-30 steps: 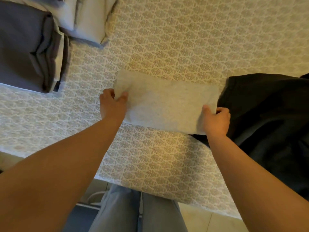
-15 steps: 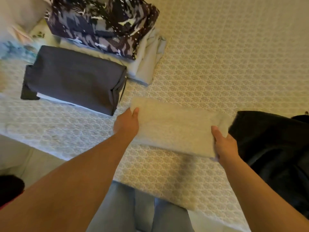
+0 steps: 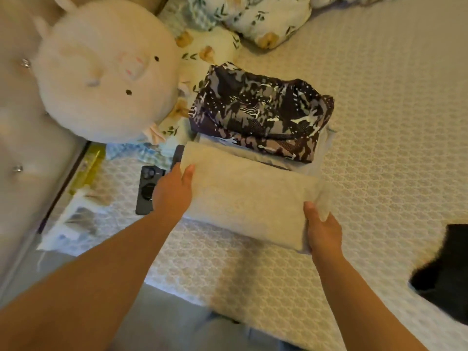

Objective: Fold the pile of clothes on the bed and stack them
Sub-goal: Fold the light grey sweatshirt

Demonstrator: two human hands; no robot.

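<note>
The left hand (image 3: 174,192) holds the left end of a folded beige cloth (image 3: 249,198), thumb on top. The right hand (image 3: 321,230) pinches its right near corner, so both grips are closed on it. The cloth is near the bed's (image 3: 392,122) front edge, just before a patterned stack (image 3: 263,115). A phone (image 3: 148,190) lies left; a dark garment (image 3: 448,269) lies at the right edge.

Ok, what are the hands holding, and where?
The folded beige garment, by its short ends: left hand at one, right hand at the other.
</note>
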